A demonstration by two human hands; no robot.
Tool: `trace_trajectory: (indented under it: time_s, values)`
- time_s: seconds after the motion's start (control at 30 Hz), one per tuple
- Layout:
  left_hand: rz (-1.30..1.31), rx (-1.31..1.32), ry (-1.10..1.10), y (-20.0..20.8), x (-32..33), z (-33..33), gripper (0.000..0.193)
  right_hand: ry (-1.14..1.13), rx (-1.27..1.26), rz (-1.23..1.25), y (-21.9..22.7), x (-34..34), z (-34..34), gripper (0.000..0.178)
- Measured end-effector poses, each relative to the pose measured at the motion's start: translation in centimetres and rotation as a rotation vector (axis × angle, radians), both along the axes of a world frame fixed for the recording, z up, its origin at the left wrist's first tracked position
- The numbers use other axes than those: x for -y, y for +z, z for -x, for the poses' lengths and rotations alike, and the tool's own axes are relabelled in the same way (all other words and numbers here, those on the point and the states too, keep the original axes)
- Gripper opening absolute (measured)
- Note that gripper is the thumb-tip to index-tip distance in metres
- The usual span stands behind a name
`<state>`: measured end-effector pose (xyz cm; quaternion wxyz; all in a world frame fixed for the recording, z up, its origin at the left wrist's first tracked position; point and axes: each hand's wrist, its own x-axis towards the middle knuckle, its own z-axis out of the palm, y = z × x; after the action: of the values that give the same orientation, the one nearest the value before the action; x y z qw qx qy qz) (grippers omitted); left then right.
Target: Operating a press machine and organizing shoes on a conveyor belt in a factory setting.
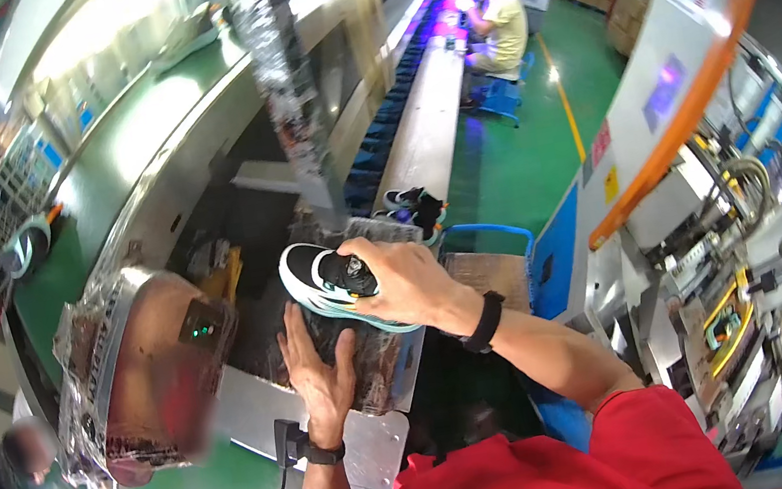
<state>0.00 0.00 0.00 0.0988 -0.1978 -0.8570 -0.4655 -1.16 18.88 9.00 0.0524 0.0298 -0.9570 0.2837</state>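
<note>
My right hand (405,281) grips a white, black and teal sneaker (320,277) from above, holding it over a dark plastic-wrapped platform (384,367) of the machine in front of me. My left hand (317,372) lies flat on that platform just under the sneaker, fingers together and pointing away from me. Both wrists carry black bands. My red shirt fills the lower edge.
A conveyor (423,118) runs away ahead with another dark sneaker (413,203) on it and a seated person (501,20) working at its far end. A foil-wrapped machine head (142,368) stands left. A cabled machine (748,262) stands right; green floor lies between.
</note>
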Motion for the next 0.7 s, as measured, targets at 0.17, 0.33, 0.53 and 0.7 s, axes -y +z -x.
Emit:
trace_trajectory:
  time_s: [0.17,0.33,0.53,0.7]
  values:
    - [-0.168,0.196,-0.171,1.4,-0.5,3.1,0.067,-0.251,-0.392,0.472,-2.8,-2.3,-2.9,0.059]
    - [-0.454,0.384,-0.616,5.5,-7.7,-2.7,0.066,-0.559,-0.501,0.919,-1.7,-4.9,-13.3,0.062]
    - [-0.642,0.885,-1.004,7.1,-21.9,-14.8,0.047,-0.729,-0.726,0.97,0.2,-11.2,-30.0,0.074]
    - [-0.175,1.171,-1.379,6.3,-33.4,-27.4,0.049,-1.298,-0.827,0.819,-1.1,-16.4,-46.9,0.067]
